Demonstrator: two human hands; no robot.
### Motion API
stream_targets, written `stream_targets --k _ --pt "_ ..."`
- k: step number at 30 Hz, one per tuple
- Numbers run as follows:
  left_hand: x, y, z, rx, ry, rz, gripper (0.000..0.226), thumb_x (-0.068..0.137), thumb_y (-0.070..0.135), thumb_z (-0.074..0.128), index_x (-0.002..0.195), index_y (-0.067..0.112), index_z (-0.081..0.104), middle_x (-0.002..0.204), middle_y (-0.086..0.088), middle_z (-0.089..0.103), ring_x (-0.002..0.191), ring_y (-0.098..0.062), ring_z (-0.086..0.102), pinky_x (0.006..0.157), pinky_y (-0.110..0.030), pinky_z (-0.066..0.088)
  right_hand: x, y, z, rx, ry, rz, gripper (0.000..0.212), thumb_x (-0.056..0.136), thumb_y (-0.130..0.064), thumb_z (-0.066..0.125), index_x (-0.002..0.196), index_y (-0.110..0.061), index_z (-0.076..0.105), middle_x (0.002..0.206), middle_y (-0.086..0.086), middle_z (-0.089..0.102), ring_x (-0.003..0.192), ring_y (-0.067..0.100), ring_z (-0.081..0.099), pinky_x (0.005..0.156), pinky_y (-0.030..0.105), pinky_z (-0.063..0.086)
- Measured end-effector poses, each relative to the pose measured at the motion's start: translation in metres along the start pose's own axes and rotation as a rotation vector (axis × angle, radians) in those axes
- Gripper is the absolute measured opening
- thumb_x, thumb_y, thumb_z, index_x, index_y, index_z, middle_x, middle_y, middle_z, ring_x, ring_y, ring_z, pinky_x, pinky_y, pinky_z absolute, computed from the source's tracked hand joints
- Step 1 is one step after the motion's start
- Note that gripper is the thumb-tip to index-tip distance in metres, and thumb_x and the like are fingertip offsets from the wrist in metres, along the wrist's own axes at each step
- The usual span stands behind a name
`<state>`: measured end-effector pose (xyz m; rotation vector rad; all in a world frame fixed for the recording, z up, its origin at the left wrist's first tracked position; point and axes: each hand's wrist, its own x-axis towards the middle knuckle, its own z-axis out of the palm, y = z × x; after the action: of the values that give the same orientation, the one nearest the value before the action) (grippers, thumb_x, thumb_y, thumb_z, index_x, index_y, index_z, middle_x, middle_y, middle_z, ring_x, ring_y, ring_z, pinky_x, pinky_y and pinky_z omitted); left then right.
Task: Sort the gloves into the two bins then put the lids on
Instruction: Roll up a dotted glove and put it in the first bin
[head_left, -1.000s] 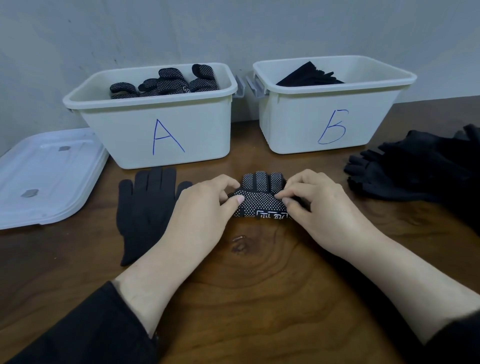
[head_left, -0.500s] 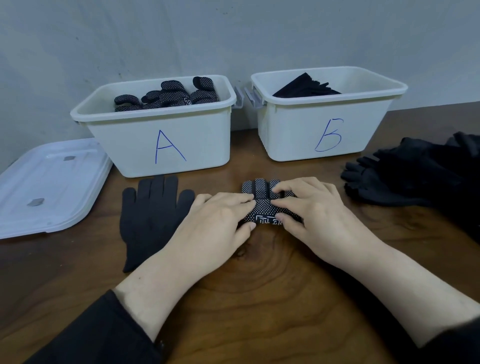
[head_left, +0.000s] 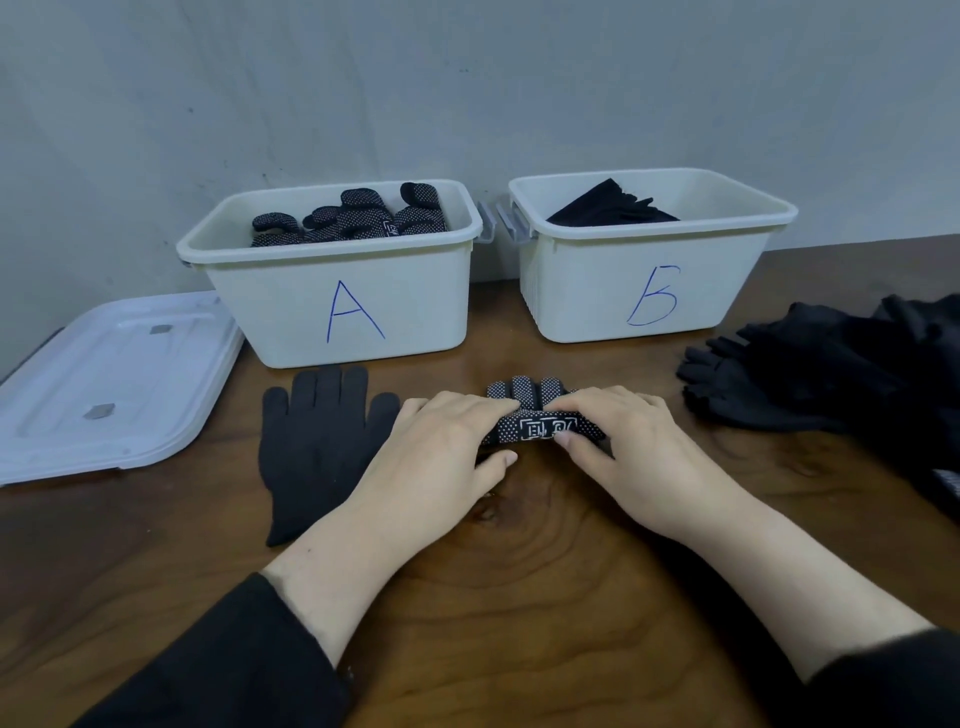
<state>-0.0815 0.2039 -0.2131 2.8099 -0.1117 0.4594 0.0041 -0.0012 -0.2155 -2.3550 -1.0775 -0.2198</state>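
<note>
Black white-dotted knit glove (head_left: 540, 423), folded with its long axis running left-right, lies under both curled hands, left hand (head_left: 441, 457) and right hand (head_left: 623, 452) pinching it, with white plastic bin A (head_left: 337, 306) far-left, nearer the left hand.

glossy wood table (head_left: 519, 597), plastic bins (head_left: 415, 312)
</note>
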Motion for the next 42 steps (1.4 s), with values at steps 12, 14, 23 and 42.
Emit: stream_targets --k 12,14,23,42 --pt "-0.008 0.010 -0.010 -0.434 -0.041 -0.228 0.024 0.097 0.045 0.055 0.121 0.045 0.052 0.101 0.020 0.064 0.096 0.001 0.061 0.078 -0.014 0.050 -0.007 -0.003 -0.011 0.252 -0.034 0.146 0.011 0.095 -0.039 0.058 0.101 -0.046 0.065 0.096 -0.016 0.065 0.080 0.001 0.051 0.072 0.019 0.035" --pt "-0.004 0.010 -0.007 -0.367 0.015 -0.251 0.027 0.097 0.045 0.056 0.123 0.040 0.055 0.113 0.020 0.063 0.105 0.001 0.057 0.090 -0.018 0.049 -0.004 -0.003 -0.010 0.226 -0.028 0.171 0.013 0.097 -0.037 0.059 0.100 -0.042 0.070 0.099 -0.025 0.063 0.088 -0.004 0.054 0.074 0.013 0.033" --pt "0.000 0.002 -0.005 -0.040 -0.004 0.043 0.037 0.095 0.052 0.054 0.122 0.033 0.070 0.120 0.018 0.057 0.111 -0.005 0.043 0.102 -0.032 0.029 0.041 -0.015 -0.033 -0.026 -0.399 0.221 0.020 0.100 -0.035 0.057 0.110 -0.032 0.074 0.108 -0.015 0.065 0.099 0.003 0.059 0.089 0.024 0.047" --pt "-0.002 -0.009 -0.012 -0.062 0.048 0.121 0.041 0.096 0.059 0.047 0.120 0.032 0.067 0.117 0.015 0.068 0.115 -0.006 0.051 0.105 -0.036 0.030 0.097 -0.045 -0.036 -0.086 -0.825 0.300 0.026 0.082 -0.029 0.078 0.106 -0.034 0.073 0.094 -0.017 0.072 0.091 0.004 0.066 0.082 0.022 0.052"
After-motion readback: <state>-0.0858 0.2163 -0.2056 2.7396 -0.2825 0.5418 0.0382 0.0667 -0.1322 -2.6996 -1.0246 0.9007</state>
